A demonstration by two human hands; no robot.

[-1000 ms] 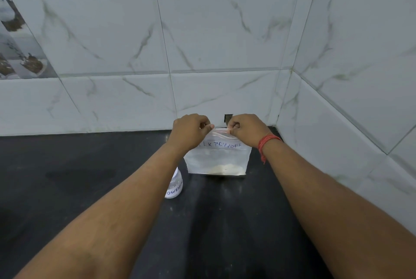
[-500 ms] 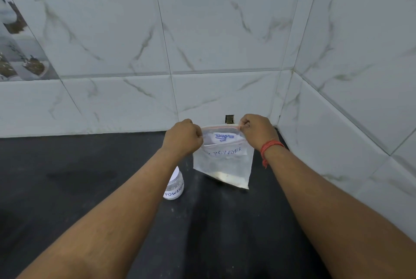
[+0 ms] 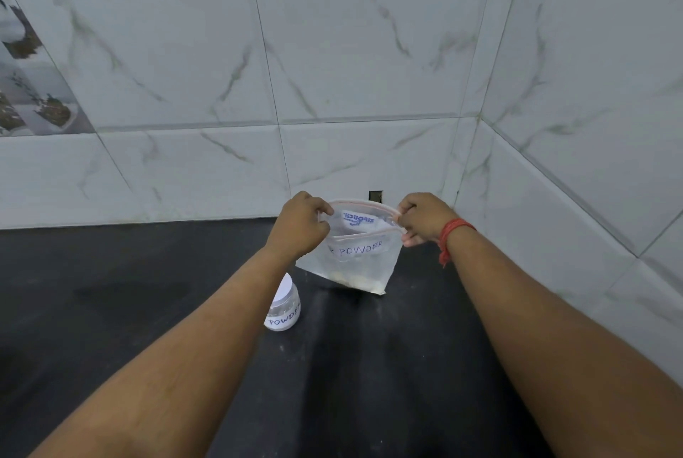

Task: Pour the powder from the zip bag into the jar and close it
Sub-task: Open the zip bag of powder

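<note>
Two hands, left hand [image 3: 300,226] and right hand [image 3: 421,218], each with a pinching grip on the zip bag [image 3: 354,258] rim, spread its mouth for pouring into the jar [image 3: 284,309] on the desk [image 3: 111,309].

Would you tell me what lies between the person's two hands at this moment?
In the head view, the opened mouth of the zip bag spans the gap: the left hand pinches one end of the rim, the right hand the other.

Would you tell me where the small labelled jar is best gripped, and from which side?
Grip the jar around its round body, below the white top, coming from the person's right, probably with the right hand, since the left forearm covers its left side and it stands upright on the counter.
</note>
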